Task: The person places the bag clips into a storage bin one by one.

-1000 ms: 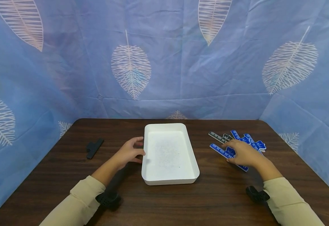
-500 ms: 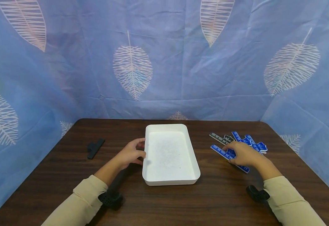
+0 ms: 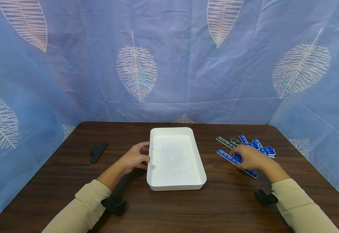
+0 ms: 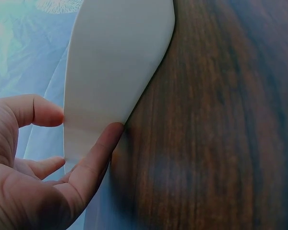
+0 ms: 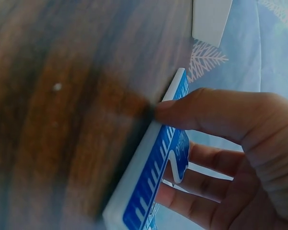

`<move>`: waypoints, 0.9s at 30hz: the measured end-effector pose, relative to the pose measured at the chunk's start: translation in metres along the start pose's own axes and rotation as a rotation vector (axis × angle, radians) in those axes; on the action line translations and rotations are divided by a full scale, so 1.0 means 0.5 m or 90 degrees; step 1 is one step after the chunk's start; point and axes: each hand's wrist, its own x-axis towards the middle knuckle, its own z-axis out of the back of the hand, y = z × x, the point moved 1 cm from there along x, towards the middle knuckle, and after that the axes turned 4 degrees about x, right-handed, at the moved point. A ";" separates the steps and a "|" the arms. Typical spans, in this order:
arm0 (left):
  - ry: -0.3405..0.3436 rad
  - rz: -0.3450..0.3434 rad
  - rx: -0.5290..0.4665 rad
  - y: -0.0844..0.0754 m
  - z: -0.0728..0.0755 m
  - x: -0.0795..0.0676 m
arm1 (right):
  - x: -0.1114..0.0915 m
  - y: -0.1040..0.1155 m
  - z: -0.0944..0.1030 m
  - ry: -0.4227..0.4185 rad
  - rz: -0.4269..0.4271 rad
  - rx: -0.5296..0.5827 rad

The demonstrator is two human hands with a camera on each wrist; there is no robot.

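Observation:
A blue clip with a piano-key pattern (image 3: 227,156) lies on the table, right of the white tray. My right hand (image 3: 251,158) pinches it. In the right wrist view the thumb (image 5: 169,112) presses one long edge of the held clip (image 5: 158,160), and several fingers are at its other side, partly hidden behind it. My left hand (image 3: 132,158) touches the left side of the white tray (image 3: 173,155). In the left wrist view its fingers rest against the tray's outer wall (image 4: 117,52), not curled round it.
Beyond the right hand lie a dark piano-key clip (image 3: 224,141) and more blue clips (image 3: 264,149) close together. A black clip (image 3: 98,153) lies at the left on the brown wooden table (image 3: 172,210). A blue leaf-print cloth (image 3: 169,64) hangs behind.
The head view has shifted slightly. Both hands keep their places, the left at the tray and the right on the blue clip.

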 end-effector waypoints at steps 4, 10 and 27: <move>0.000 0.001 0.002 0.000 0.000 0.001 | 0.001 0.003 0.007 0.002 0.009 0.001; 0.000 -0.002 0.002 0.001 0.001 0.002 | 0.006 0.008 0.019 0.005 0.030 -0.006; 0.009 0.003 -0.006 0.002 0.003 0.001 | 0.017 0.043 0.058 0.004 0.064 -0.029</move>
